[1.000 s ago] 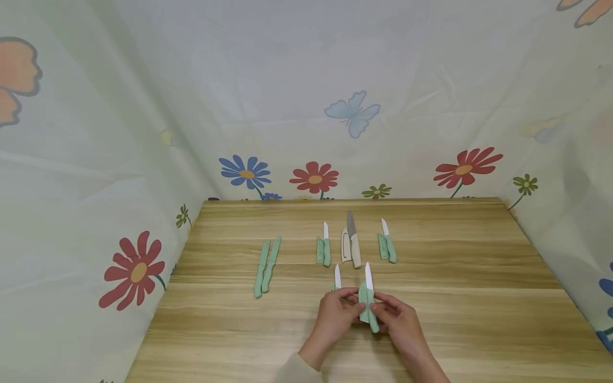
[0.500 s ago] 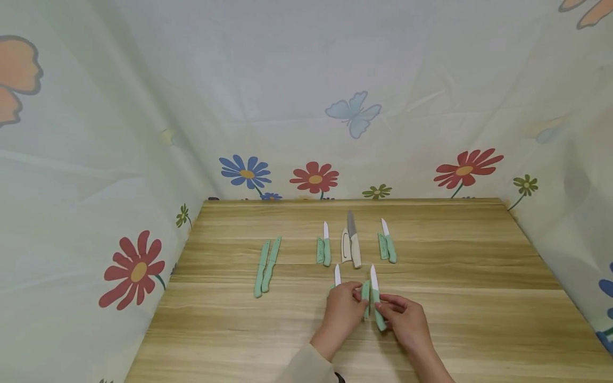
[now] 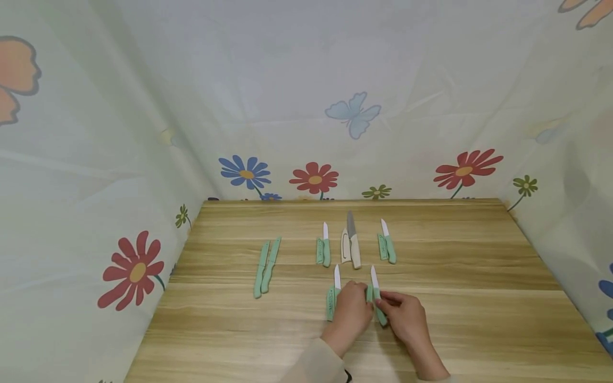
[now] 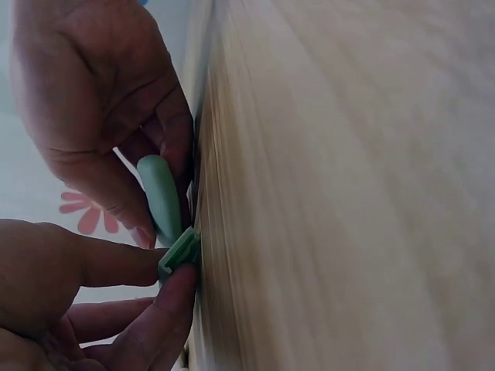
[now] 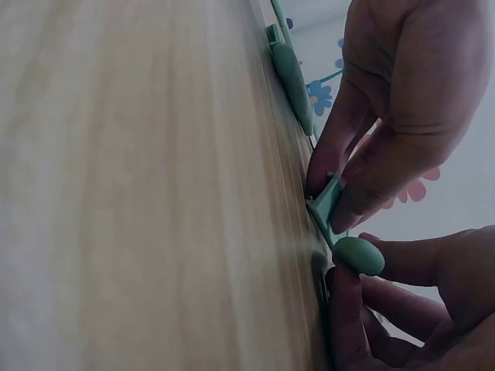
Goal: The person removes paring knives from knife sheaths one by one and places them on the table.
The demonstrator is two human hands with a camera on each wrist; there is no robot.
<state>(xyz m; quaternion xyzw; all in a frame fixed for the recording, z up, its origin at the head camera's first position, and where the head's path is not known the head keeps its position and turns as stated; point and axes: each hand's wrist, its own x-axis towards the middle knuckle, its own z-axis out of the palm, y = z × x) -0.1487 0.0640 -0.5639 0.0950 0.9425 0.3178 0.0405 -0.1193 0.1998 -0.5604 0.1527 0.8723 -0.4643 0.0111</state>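
Note:
My left hand (image 3: 351, 314) pinches a light green knife sheath (image 3: 370, 293) between thumb and fingers, low at the wooden table. Just to its right, my right hand (image 3: 407, 319) pinches the green handle of a small white-bladed paring knife (image 3: 379, 309), its tip pointing away from me. Both wrist views show the sheath (image 4: 179, 251) and the rounded handle end (image 5: 360, 255) side by side, close to the tabletop. Another green paring knife (image 3: 337, 279) with its sheath (image 3: 330, 304) lies left of my left hand, which partly covers that knife's handle.
Farther back lie two green paring knives (image 3: 326, 252) (image 3: 390, 250) beside their sheaths, with a cream-handled grey knife (image 3: 355, 250) and cream sheath (image 3: 345, 247) between them. Two all-green knives (image 3: 261, 271) (image 3: 272, 266) lie at left. Flowered cloth walls surround the table (image 3: 479, 330).
The sheath and knife, held together a second ago, have come apart slightly and moved a little right. My left hand has shifted right, uncovering the sheath beside it.

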